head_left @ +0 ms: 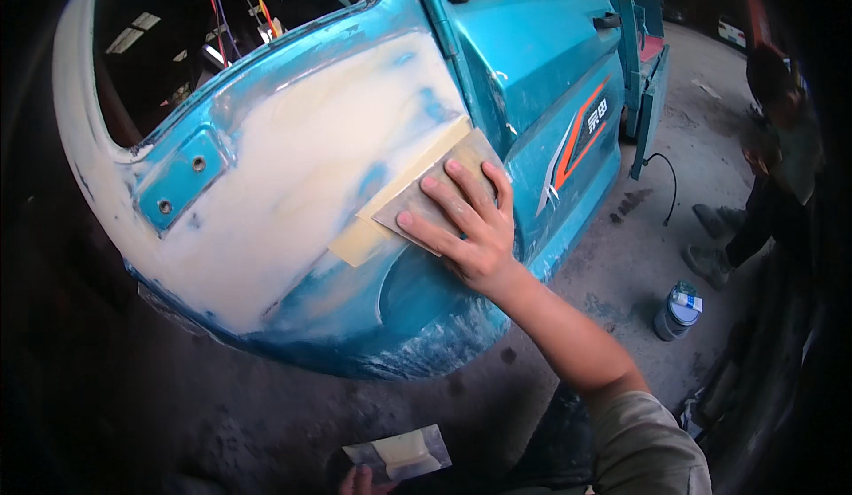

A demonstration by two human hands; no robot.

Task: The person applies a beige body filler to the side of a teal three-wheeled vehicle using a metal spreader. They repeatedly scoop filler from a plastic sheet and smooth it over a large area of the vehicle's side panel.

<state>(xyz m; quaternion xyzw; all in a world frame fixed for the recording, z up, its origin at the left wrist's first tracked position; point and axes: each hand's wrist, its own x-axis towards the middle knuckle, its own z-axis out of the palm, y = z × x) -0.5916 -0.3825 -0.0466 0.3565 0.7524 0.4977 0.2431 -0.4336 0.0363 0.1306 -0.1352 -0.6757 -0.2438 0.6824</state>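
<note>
My right hand presses flat, fingers spread, on a sheet of sandpaper wrapped over a long tan block. The block lies against the turquoise vehicle body panel, at the edge of a wide patch of pale filler. My left hand shows only as fingertips at the lower edge. It holds a small grey sheet of sandpaper with a pale smear on it.
A turquoise cab door with an orange stripe adjoins the panel. A small can stands on the concrete floor. Another person crouches at the right. A black cable lies by the tailgate. Wires hang inside the window opening.
</note>
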